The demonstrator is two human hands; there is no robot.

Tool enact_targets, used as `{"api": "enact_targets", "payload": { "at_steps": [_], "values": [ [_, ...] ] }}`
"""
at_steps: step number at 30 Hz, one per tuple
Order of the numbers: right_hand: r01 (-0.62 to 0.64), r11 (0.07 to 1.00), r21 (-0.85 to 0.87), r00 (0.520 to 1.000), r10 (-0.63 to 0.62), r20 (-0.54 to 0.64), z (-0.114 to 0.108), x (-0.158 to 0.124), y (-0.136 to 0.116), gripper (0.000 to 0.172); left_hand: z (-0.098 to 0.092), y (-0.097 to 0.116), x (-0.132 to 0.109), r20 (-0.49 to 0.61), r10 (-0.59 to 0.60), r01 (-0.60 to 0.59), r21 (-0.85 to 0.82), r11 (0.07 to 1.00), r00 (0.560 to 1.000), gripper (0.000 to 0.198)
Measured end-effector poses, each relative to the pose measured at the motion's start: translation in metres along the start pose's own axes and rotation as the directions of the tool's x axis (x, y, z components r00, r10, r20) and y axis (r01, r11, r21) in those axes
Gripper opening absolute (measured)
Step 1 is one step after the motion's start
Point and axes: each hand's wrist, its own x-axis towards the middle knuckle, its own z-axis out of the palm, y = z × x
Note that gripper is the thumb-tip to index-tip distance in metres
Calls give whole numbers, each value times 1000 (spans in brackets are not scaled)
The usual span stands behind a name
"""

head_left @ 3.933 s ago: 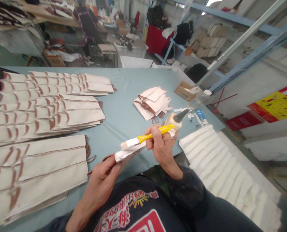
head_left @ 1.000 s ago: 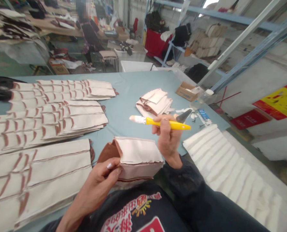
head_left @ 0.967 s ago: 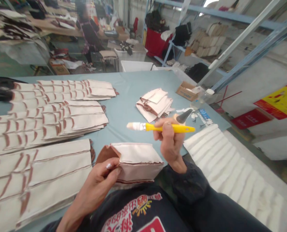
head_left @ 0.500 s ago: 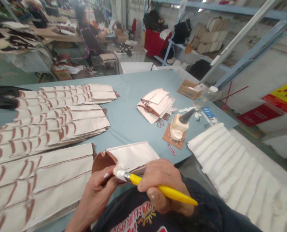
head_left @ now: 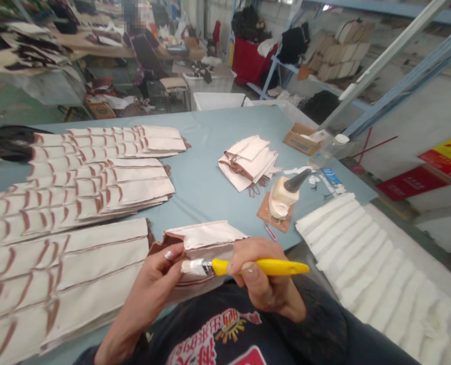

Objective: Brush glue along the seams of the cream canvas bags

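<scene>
In my right hand (head_left: 267,276) is a brush (head_left: 261,266) with a yellow handle, held nearly level. Its bristles, coated white, point left and lie close to my left fingertips; whether they touch the work is unclear. My left hand (head_left: 149,286) pinches the near left edge of a cream and brown bag piece (head_left: 214,234), which lies in front of my body. A whitish patch shows on one left finger. Beyond my right hand, a cream glue bottle (head_left: 284,196) with a dark nozzle stands tilted on a brown square (head_left: 265,210).
Layered rows of cream, brown-edged pieces (head_left: 104,238) cover the table's left side. A smaller folded pile (head_left: 248,157) lies mid-table. A pink thread snipper (head_left: 270,231), a cardboard box (head_left: 301,139) and a clear bottle (head_left: 339,147) sit rightward. White padding strips (head_left: 366,258) line the right. Another person (head_left: 142,50) is far back.
The brush has swung to a more level angle, with its bristles drawn slightly down off the piece's upper face. The bag piece's brown opening shows less. The view has shifted slightly.
</scene>
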Motion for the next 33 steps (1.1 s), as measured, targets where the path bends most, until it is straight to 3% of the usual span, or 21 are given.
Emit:
{"api": "enact_targets", "payload": {
  "at_steps": [8, 12, 16, 22, 29, 33],
  "values": [
    [214, 965, -148, 977, -212, 32, 2, 14, 14, 26, 5, -4, -2, 65, -183, 194, -265, 945, 981, 37],
    [154, 983, -104, 985, -161, -60, 0, 11, 11, 26, 7, 1, -2, 119, -208, 238, -389, 890, 971, 38],
    [128, 987, -96, 992, -127, 12, 0, 11, 13, 28, 6, 1, -1, 155, -230, 276, -448, 851, 961, 38],
    [51, 996, -73, 998, -54, -40, -2, 9, 22, 23, 4, -1, -1, 147, -229, 272, -508, 817, 962, 35],
    [77, 985, -152, 996, -81, -25, 8, 12, 38, 23, 7, 5, 2, 150, -218, 264, -483, 835, 964, 37],
    [29, 935, -354, 999, -21, 27, 16, 5, 56, 20, 13, 9, 10, 137, -223, 262, -510, 819, 965, 40]
  ]
}}
